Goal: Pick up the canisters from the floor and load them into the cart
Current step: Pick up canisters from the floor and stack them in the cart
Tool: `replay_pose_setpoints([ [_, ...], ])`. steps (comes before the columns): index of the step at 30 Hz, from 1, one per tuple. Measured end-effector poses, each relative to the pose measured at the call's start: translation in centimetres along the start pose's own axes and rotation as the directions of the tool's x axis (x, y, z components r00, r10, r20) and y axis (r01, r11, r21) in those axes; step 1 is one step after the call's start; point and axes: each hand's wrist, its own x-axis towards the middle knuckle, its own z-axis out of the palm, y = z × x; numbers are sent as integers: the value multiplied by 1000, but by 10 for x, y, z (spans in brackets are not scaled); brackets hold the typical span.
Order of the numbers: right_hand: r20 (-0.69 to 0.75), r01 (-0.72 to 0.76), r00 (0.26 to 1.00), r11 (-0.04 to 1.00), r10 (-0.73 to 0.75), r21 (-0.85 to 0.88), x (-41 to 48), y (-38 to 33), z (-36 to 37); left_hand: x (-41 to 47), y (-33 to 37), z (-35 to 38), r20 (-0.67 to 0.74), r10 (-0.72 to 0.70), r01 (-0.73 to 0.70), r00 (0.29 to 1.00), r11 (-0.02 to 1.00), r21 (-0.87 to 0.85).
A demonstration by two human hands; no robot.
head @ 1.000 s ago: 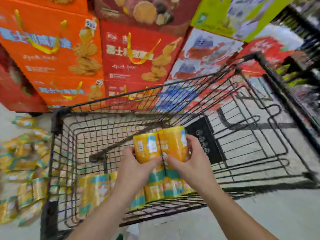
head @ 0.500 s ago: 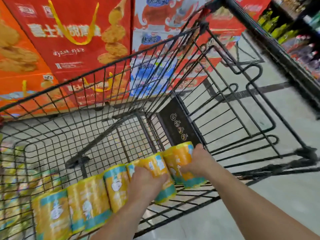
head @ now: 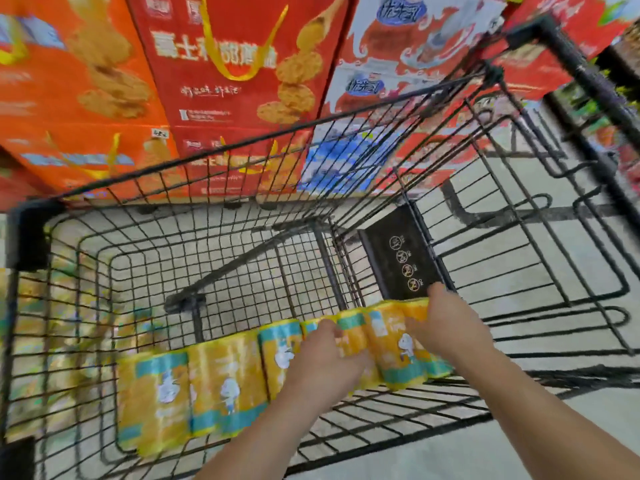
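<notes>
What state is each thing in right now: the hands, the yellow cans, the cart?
Left hand: closed on a canister in the row.
Right hand: closed on the end canister.
Row of canisters: lying side by side on the cart floor.
Cart: mostly unfilled, child-seat flap folded against the back.

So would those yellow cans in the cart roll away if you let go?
Probably not far. The yellow canisters lie on their sides, so round bodies could roll, but they sit packed in a row on the cart floor. Both the left hand and the right hand press on the end ones. Their glossy wrap looks slippery.
</notes>
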Motion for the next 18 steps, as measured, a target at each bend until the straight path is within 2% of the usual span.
replay_pose_setpoints([
  [3,-111,89,990,995,-84,41,-23,-53,-21,-22,-14,-40,-59,55,-62,997,990,-123],
  [8,-201,346,928,925,-314,155,-91,-191,-32,-76,-67,-144,-327,105,-217,939,920,-328],
  [13,-250,648,762,696,-598,309,-199,-341,-1,-152,-167,-266,-635,5,-374,773,811,-449],
  [18,-178,761,620,532,-764,371,-322,-460,60,-236,-300,-351,-761,-198,-386,617,768,-512],
])
